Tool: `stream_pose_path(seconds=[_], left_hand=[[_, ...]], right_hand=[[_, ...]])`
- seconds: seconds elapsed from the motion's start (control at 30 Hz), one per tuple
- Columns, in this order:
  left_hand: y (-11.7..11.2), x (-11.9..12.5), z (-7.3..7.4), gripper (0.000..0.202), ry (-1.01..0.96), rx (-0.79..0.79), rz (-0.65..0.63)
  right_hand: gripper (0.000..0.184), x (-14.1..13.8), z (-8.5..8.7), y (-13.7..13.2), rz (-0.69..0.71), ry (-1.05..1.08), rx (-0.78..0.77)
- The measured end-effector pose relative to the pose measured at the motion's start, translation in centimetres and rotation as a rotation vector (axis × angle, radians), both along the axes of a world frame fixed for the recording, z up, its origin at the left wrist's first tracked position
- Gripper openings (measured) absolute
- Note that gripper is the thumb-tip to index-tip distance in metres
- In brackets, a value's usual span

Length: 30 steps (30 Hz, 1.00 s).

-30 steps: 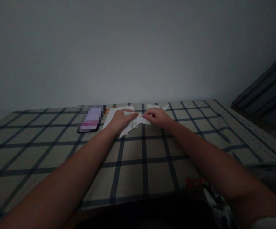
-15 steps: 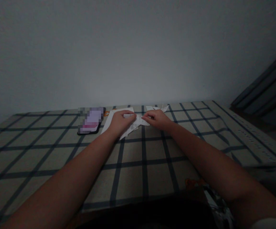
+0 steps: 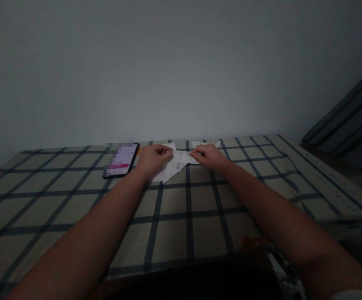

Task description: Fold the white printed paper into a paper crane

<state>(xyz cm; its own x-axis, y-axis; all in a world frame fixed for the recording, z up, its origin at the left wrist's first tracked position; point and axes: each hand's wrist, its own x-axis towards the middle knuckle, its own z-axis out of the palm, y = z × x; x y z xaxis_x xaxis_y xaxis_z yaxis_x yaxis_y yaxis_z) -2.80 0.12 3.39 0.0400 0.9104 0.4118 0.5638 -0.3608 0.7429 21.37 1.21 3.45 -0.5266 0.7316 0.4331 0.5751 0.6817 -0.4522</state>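
Note:
A printed sheet of white paper (image 3: 177,160), folded with slanting edges, is stretched between my hands just above the checked cloth. My left hand (image 3: 154,159) pinches its left part between thumb and fingertips and covers some of it. At the paper's narrow right end, my right hand (image 3: 208,156) has thumb and index finger closed on it. Behind my left hand another white paper (image 3: 171,146) shows in part. Just past my right hand lies a folded white paper piece (image 3: 217,144) with pointed ends, partly hidden by the hand.
A smartphone (image 3: 123,160) with a lit screen lies left of my left hand. The checked tablecloth (image 3: 174,233) covers the table, which meets a grey wall (image 3: 181,75) at the back. A dark folded curtain (image 3: 350,108) hangs at the far right.
My left hand has shifted left and pulled away from my right hand. More of the printed paper shows between them. My right hand has barely moved.

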Motion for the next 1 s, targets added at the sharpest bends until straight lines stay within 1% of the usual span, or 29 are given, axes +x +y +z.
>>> stream_pose_path(seconds=[0.07,0.13,0.4,0.47,0.57,0.63,0.7,0.77,0.83,0.9,1.0], left_hand=[[0.1,-0.3,0.1,0.019,-0.025,-0.013,0.011],[0.2,-0.5,0.1,0.02,-0.006,-0.029,0.006],[0.8,-1.3,-0.4,0.024,0.028,0.005,-0.008],[1.1,-1.6,-0.6,0.025,-0.038,-0.002,0.003],[1.3,-1.7,-0.6,0.026,-0.21,-0.036,0.003],[1.3,-1.5,-0.6,0.028,-0.299,-0.049,-0.008],[1.2,-0.9,-0.6,0.034,-0.332,-0.056,-0.038],[1.0,-0.3,-0.7,0.041,-0.336,-0.094,-0.104],[0.9,0.3,-0.9,0.048,-0.297,-0.109,-0.142],[0.9,0.7,-1.3,0.044,-0.248,-0.13,-0.187],[0.9,0.7,-1.6,0.04,-0.182,-0.147,-0.179]], right_hand=[[0.032,0.2,0.1,0.0,-0.003,0.0,-0.004],[0.032,0.3,0.2,0.1,-0.006,0.005,-0.009],[0.033,0.7,0.0,0.5,-0.021,0.049,-0.023],[0.032,1.1,-0.1,0.7,-0.049,0.088,-0.024],[0.032,1.6,-0.3,1.1,-0.125,0.152,-0.019],[0.032,1.7,-0.3,1.2,-0.142,0.173,-0.032],[0.031,1.3,-0.2,1.1,-0.127,0.173,-0.062],[0.03,0.9,-0.2,0.8,-0.092,0.158,-0.079],[0.03,0.4,-0.1,0.6,-0.074,0.155,-0.068],[0.03,0.2,-0.2,0.5,-0.068,0.161,-0.068],[0.029,0.1,-0.4,0.7,-0.06,0.189,-0.094]])
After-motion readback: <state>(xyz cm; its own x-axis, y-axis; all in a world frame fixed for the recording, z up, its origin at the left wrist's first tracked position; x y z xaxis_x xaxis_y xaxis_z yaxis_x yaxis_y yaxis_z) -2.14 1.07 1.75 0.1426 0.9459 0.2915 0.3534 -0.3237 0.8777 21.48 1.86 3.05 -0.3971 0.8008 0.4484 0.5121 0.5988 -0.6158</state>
